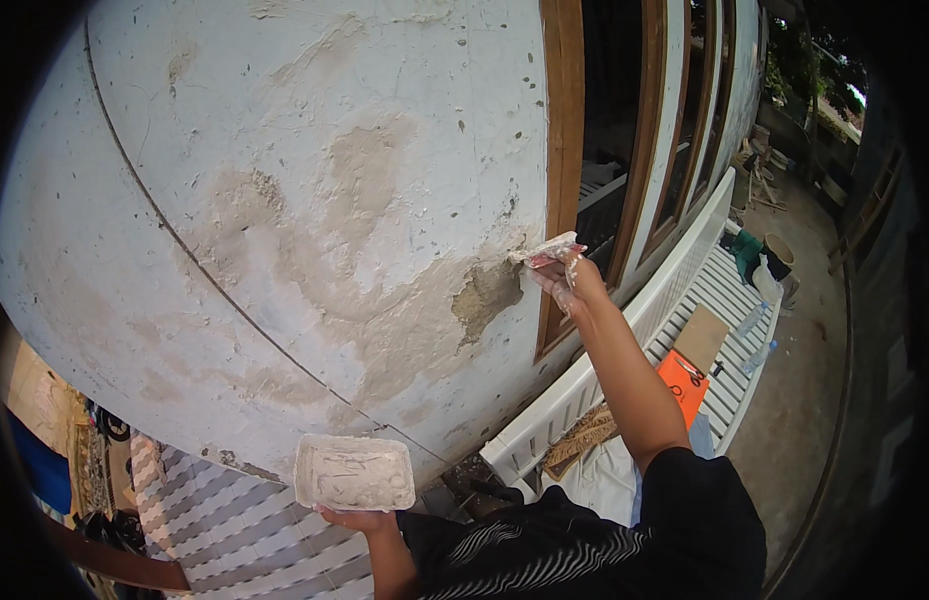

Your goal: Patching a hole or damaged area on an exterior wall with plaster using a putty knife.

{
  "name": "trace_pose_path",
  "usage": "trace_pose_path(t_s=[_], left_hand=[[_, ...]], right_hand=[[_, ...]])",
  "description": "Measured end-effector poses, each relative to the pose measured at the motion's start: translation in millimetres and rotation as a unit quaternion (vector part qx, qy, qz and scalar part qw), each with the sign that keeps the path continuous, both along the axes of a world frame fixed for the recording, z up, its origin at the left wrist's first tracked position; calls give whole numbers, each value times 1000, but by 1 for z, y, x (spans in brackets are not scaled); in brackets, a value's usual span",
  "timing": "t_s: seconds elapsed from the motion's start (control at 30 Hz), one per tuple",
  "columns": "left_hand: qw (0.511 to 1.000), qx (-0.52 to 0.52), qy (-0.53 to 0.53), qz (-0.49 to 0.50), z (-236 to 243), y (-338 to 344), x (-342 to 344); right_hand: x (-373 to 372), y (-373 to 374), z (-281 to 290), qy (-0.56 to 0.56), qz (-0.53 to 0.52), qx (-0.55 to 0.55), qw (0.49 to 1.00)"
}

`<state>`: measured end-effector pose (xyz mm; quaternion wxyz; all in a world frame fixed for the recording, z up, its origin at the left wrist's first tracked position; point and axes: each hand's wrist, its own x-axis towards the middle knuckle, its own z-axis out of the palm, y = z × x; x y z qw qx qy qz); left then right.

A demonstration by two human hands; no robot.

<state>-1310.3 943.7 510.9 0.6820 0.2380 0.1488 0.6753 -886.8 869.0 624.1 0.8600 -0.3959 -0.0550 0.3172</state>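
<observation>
My left hand [359, 519] holds up a shallow white rectangular tub [304, 468] from below, its fingers mostly hidden under it. Pale, smeared filler [357, 474] covers the inside of the tub. At the wall beside the window frame, my right hand [569, 284] pinches a flat putty spreader [553, 246] coated in filler. The spreader's tip is at the upper right end of a rough bare patch [485, 298] in the wall; whether it touches cannot be made out. Beige smears of filler [370, 310] spread left of that patch.
A brown wooden window frame [563, 130] borders the wall [465, 60] on the right. Below it, a white slatted bench [750, 290] holds scissors [691, 371] on an orange sheet [679, 388], a brown board [702, 338] and plastic bottles [759, 356]. A cable [175, 235] crosses the wall.
</observation>
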Motion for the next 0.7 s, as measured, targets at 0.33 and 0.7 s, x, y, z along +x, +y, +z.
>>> trace_pose_path(t_s=[0.33,0.7], left_hand=[[1000,-18,0,7,-6,1,0],[1000,-6,6,-7,-5,-2,-3]], right_hand=[[4,16,54,12,-17,77,997],[-30,-43,16,-179,-83,-81,977]])
